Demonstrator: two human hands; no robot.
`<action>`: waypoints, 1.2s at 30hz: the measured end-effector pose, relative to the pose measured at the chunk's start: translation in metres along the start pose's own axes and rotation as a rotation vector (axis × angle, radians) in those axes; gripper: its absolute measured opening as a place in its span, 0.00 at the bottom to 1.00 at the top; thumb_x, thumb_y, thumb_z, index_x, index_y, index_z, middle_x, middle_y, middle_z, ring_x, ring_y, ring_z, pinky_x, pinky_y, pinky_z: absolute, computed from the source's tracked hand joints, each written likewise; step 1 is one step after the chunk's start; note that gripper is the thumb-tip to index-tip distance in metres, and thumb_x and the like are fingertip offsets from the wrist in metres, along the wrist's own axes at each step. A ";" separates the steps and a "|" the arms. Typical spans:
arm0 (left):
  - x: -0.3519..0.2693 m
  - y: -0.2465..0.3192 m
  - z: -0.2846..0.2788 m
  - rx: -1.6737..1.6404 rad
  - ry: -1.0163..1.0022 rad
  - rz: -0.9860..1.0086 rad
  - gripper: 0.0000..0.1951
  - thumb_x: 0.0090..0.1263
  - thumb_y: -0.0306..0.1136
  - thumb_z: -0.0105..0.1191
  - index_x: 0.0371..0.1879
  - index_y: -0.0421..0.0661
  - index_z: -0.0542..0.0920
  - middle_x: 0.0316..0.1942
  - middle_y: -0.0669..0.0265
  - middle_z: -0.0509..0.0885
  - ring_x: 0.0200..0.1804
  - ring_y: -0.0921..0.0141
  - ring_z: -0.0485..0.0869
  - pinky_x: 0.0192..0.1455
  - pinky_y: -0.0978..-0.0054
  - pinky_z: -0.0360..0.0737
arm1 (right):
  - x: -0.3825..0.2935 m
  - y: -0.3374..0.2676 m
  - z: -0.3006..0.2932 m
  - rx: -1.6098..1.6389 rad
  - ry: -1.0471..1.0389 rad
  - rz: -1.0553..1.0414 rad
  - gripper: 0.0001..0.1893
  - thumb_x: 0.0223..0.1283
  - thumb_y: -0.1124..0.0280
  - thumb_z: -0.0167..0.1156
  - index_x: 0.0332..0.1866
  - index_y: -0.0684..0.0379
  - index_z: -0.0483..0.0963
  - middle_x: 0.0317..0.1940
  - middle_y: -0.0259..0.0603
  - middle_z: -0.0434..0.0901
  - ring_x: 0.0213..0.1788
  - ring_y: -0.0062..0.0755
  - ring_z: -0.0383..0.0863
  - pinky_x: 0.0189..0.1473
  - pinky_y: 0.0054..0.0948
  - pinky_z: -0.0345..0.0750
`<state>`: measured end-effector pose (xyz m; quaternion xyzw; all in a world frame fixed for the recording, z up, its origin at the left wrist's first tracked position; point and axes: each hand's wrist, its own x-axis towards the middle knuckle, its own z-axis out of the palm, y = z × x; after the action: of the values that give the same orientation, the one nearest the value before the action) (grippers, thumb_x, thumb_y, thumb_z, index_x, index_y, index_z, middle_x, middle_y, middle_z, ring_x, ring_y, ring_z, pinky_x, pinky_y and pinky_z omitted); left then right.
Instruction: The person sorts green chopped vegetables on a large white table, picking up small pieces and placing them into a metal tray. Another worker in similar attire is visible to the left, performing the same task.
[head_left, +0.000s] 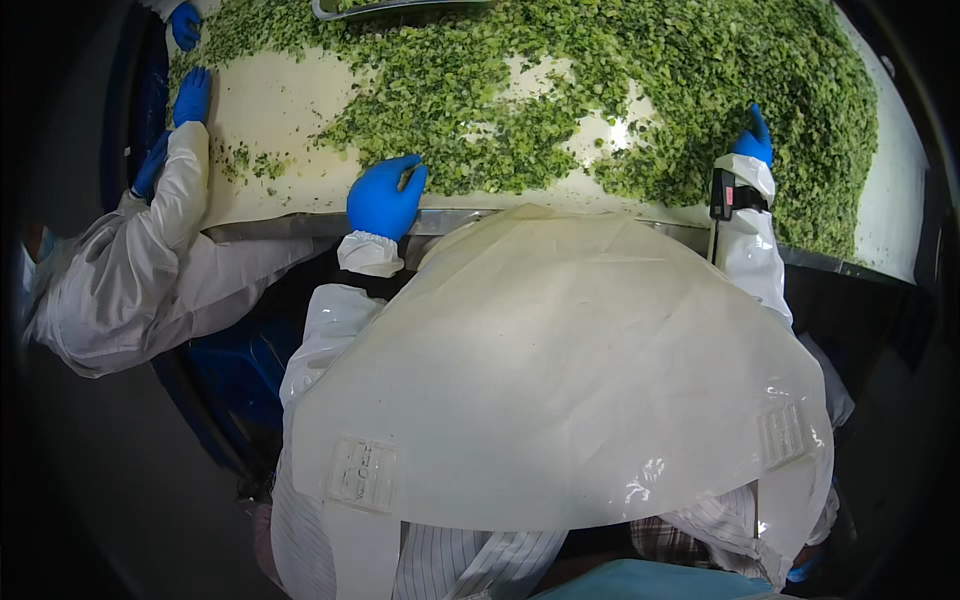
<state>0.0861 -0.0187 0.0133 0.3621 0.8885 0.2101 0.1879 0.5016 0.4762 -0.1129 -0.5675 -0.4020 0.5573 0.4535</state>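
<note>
Chopped green vegetable pieces (465, 112), pale to dark green, lie spread over a white table surface (277, 90). My left hand (386, 196), in a blue glove, rests by the near table edge at the left end of the pieces. Its thumb stands apart from the fingers, and nothing shows between them. My right hand (752, 141), also blue-gloved, is at the thick heap on the right. One digit points away from me; the other fingers are hard to make out, so a hold on any pieces cannot be seen. A black device (722, 193) is strapped at my right wrist.
A metal rim (225, 229) runs along the near table edge. A grey-rimmed tray (405, 9) stands at the far side. On the left, a co-worker's gloved hand (192, 97) lies at the table, with another person's hand (184, 26) beyond. My white apron (555, 360) reaches the edge.
</note>
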 end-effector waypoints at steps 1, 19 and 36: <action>0.000 0.000 0.000 -0.023 -0.009 -0.020 0.21 0.79 0.52 0.66 0.58 0.51 0.95 0.56 0.54 0.95 0.57 0.50 0.93 0.61 0.54 0.89 | -0.002 0.006 -0.003 -0.117 0.020 -0.034 0.30 0.81 0.82 0.54 0.84 0.56 0.74 0.74 0.50 0.83 0.71 0.39 0.86 0.72 0.35 0.83; 0.030 0.062 0.037 -0.536 -0.875 0.071 0.23 0.89 0.48 0.57 0.74 0.49 0.87 0.74 0.56 0.86 0.75 0.61 0.84 0.82 0.64 0.76 | -0.210 -0.001 0.090 -0.752 -1.144 0.488 0.23 0.85 0.53 0.65 0.66 0.63 0.87 0.58 0.46 0.94 0.57 0.32 0.94 0.64 0.32 0.88; -0.011 -0.003 0.006 -0.005 0.095 0.047 0.19 0.80 0.49 0.66 0.60 0.51 0.94 0.61 0.54 0.94 0.60 0.51 0.93 0.63 0.55 0.89 | -0.210 -0.041 0.150 -1.026 -1.222 -0.251 0.29 0.83 0.59 0.65 0.83 0.51 0.76 0.75 0.50 0.84 0.73 0.50 0.86 0.77 0.43 0.80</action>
<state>0.0942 -0.0272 0.0084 0.3720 0.8872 0.2335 0.1413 0.3421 0.2950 -0.0121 -0.2505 -0.8454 0.4600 -0.1041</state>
